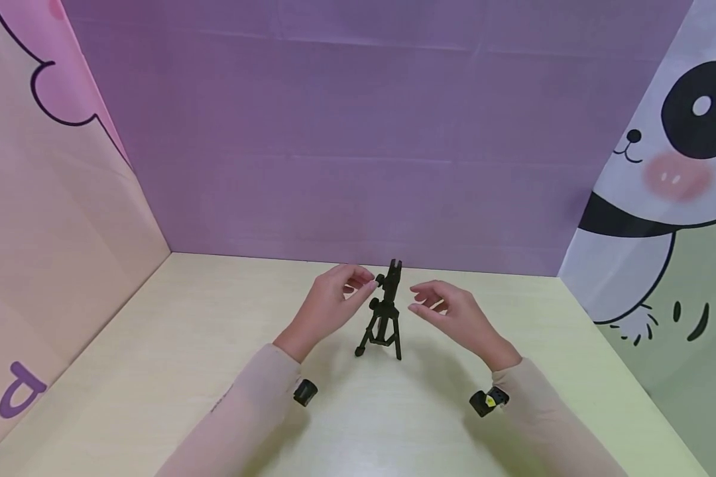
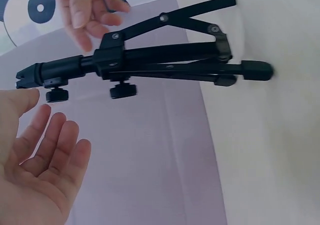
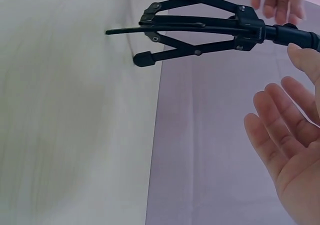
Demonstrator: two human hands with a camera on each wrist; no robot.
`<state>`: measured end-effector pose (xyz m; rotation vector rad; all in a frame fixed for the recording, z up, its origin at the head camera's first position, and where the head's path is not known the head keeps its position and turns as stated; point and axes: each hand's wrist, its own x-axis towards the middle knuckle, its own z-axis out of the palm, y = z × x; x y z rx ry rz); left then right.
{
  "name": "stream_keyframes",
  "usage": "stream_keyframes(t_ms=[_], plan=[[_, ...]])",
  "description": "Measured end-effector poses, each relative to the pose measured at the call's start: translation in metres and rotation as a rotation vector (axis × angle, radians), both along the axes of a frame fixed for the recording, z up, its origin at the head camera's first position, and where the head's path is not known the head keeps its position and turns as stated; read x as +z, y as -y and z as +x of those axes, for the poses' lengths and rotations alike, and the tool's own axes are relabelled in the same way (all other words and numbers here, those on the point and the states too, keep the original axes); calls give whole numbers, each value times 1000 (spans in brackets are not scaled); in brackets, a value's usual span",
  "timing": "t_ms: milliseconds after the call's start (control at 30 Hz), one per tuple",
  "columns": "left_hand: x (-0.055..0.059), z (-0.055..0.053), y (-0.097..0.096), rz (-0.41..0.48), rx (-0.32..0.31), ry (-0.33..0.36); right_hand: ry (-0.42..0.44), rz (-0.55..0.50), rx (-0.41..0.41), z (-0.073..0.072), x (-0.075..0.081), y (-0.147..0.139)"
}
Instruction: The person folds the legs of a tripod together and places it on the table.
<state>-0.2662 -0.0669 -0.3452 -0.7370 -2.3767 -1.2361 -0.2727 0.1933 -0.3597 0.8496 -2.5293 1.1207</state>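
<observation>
A small black tripod (image 1: 390, 289) stands upright with its legs slightly spread. Two side knobs, an upper knob (image 2: 57, 94) and a lower knob (image 2: 123, 90), stick out on its left. Thick caps such as this foot (image 3: 144, 59) end two legs; the third leg (image 3: 120, 31) ends thin. My left hand (image 1: 334, 298) is beside the upper column, its thumb close to the tripod head (image 2: 29, 77) and its fingers loosely bent. To the right of the column, a small gap away, my right hand (image 1: 456, 317) has relaxed fingers and holds nothing.
The tripod's feet are on a pale wooden table (image 1: 215, 397). A purple backdrop (image 1: 346, 132) rises behind it. Printed panels flank the table, with a pink panel (image 1: 65, 265) at left and a panda panel (image 1: 626, 265) at right. Each wrist carries a small black camera (image 1: 305, 392).
</observation>
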Motion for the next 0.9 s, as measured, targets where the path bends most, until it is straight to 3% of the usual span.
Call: stream_keyframes(t_ms=[433,700,900], plan=[[15,-2,-8,-2,-26,27,33,23,0,3,-6,-8],[20,-4,-12,-39,-48,-9,48,33,-5,3,-10,-11],[20,-7,-16,-67,-86,28,74,50,-2,3,-14,-13]])
